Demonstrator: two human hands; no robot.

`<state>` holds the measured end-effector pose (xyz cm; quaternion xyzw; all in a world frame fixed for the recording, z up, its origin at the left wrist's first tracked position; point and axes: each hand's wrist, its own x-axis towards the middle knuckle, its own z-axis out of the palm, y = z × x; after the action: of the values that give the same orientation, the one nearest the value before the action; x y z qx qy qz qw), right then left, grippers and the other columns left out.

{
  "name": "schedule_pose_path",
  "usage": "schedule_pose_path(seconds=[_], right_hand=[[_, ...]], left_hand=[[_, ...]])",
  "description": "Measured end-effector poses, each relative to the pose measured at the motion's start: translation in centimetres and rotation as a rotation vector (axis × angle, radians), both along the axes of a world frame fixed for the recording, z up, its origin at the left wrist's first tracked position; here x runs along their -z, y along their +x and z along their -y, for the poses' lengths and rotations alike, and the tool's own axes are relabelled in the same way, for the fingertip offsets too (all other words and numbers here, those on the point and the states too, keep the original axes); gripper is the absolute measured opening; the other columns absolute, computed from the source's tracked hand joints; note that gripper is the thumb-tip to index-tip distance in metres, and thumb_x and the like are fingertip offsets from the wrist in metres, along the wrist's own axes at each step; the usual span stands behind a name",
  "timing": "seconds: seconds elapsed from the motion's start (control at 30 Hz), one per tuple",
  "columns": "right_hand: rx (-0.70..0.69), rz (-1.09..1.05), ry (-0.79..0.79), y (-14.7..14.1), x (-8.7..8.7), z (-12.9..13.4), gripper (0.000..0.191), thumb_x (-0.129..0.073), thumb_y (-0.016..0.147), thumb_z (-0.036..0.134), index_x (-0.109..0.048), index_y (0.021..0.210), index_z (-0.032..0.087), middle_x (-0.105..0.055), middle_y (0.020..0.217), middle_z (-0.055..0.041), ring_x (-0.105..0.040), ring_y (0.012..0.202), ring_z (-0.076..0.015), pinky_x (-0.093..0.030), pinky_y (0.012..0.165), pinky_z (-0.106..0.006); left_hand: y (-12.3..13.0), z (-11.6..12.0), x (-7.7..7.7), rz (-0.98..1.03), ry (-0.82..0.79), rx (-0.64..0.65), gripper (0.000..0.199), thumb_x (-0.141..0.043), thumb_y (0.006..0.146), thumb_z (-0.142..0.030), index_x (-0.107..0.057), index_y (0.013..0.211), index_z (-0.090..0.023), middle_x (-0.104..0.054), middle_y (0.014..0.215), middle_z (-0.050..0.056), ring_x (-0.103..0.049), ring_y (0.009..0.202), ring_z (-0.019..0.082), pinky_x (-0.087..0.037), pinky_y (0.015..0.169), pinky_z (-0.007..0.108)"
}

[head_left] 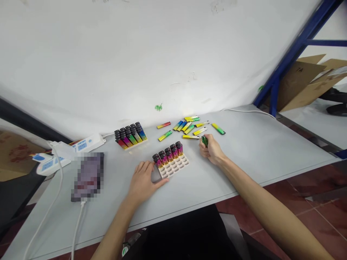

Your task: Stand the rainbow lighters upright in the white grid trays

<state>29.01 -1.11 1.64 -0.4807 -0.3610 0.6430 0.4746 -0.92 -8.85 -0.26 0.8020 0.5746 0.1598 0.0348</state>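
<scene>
My right hand (210, 148) is closed around a green lighter (205, 141) with a dark top, held above the table; the rest of that lighter is hidden by the fingers. My left hand (143, 182) lies flat at the left side of a white slotted tray (175, 168), fingers stretched and the thumb out along its near corner. In the back rows of this tray, several pink-and-yellow lighters (169, 155) with black tops stand upright. The front slots hold nothing. Beyond my right hand, several loose lighters (189, 129) in yellow, green, blue and silver tones lie scattered.
A second tray filled with upright multicoloured lighters (131, 136) stands at the back left. Further left are a power strip (81, 144), a blurred phone-like device (88, 177) and a white cable (77, 225). At right, a blue metal frame (275, 94) stands before cardboard boxes (300, 83).
</scene>
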Motion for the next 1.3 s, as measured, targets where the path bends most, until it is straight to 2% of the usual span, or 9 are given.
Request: schedule_pose_path(seconds=[0.13,0.23,0.37,0.47,0.57,0.7,0.93,1.17,1.3], right_hand=[[0.017,-0.005,-0.006,-0.2,0.1,0.0,0.048,-0.034,0.094,0.055,-0.037,0.058,0.023,-0.017,0.049,0.0089,-0.01,0.042,-0.0082,-0.01,0.039,-0.023],[0.004,0.008,0.055,-0.4,0.4,0.1,0.044,-0.033,0.094,0.055,-0.052,0.074,0.021,-0.03,0.054,0.0072,-0.022,0.042,-0.0087,-0.02,0.042,-0.023],[-0.075,0.248,0.285,-0.8,0.0,1.8,0.03,-0.049,0.093,0.049,-0.059,0.095,0.02,-0.055,0.076,0.0009,-0.052,0.066,-0.014,-0.042,0.064,-0.028],[-0.149,0.515,0.484,-1.5,-1.5,3.8,0.026,-0.064,0.087,0.046,-0.062,0.092,0.021,-0.061,0.091,-0.0024,-0.055,0.085,-0.0177,-0.043,0.076,-0.032],[-0.184,0.591,0.594,-2.8,-3.0,5.6,0.024,-0.071,0.084,0.044,-0.066,0.092,0.021,-0.062,0.093,-0.0028,-0.056,0.084,-0.018,-0.044,0.075,-0.032],[-0.244,0.559,0.611,-5.7,-3.5,6.7,0.022,-0.072,0.085,0.038,-0.067,0.099,0.022,-0.067,0.084,-0.0007,-0.061,0.074,-0.0161,-0.049,0.07,-0.031],[-0.222,0.744,0.681,-9.9,-2.1,6.7,0.021,-0.073,0.083,0.016,-0.068,0.102,0.022,-0.072,0.089,-0.0009,-0.067,0.076,-0.0161,-0.052,0.072,-0.03],[-0.278,0.844,0.631,-10.9,-1.4,6.5,0.017,-0.067,0.086,0.02,-0.062,0.101,0.027,-0.073,0.098,-0.0035,-0.07,0.088,-0.0236,-0.051,0.076,-0.038],[-0.211,0.783,0.59,-11.0,-1.5,7.2,0.017,-0.071,0.084,0.027,-0.055,0.09,0.029,-0.073,0.086,0.0001,-0.068,0.074,-0.0221,-0.048,0.067,-0.035]], left_hand=[[0.0,0.0,0.0,0.013,-0.003,0.004,0.056,-0.063,0.079,-0.07,-0.055,0.1,-0.019,-0.06,0.101,0.009,-0.054,0.098,0.03,-0.046,0.083,0.044],[0.0,0.0,0.1,0.029,-0.003,0.0,0.056,-0.064,0.078,-0.07,-0.056,0.1,-0.019,-0.06,0.1,0.008,-0.054,0.098,0.03,-0.046,0.081,0.043],[0.0,0.0,0.0,0.047,-0.009,-0.008,0.055,-0.065,0.077,-0.07,-0.058,0.099,-0.02,-0.06,0.099,0.008,-0.055,0.096,0.03,-0.046,0.079,0.042],[0.1,0.0,-0.1,0.051,-0.02,-0.004,0.056,-0.064,0.077,-0.071,-0.058,0.101,-0.02,-0.061,0.099,0.008,-0.055,0.097,0.03,-0.046,0.079,0.042],[0.2,0.0,-0.2,0.054,-0.029,0.0,0.058,-0.064,0.077,-0.072,-0.058,0.102,-0.02,-0.061,0.101,0.008,-0.054,0.099,0.03,-0.046,0.081,0.043],[0.2,0.0,-0.1,0.051,-0.02,0.012,0.06,-0.063,0.077,-0.073,-0.059,0.105,-0.02,-0.062,0.102,0.008,-0.054,0.1,0.031,-0.045,0.082,0.044],[0.3,0.1,-0.3,0.047,-0.04,0.038,0.059,-0.064,0.08,-0.069,-0.06,0.112,-0.02,-0.062,0.104,0.007,-0.052,0.102,0.03,-0.045,0.087,0.046],[0.1,0.1,-0.1,0.075,-0.02,0.055,0.06,-0.063,0.08,-0.07,-0.061,0.113,-0.02,-0.062,0.103,0.007,-0.052,0.103,0.031,-0.045,0.088,0.047],[0.0,0.2,-0.1,0.091,-0.024,0.057,0.058,-0.062,0.08,-0.071,-0.061,0.11,-0.021,-0.063,0.101,0.007,-0.053,0.102,0.03,-0.045,0.088,0.046]])
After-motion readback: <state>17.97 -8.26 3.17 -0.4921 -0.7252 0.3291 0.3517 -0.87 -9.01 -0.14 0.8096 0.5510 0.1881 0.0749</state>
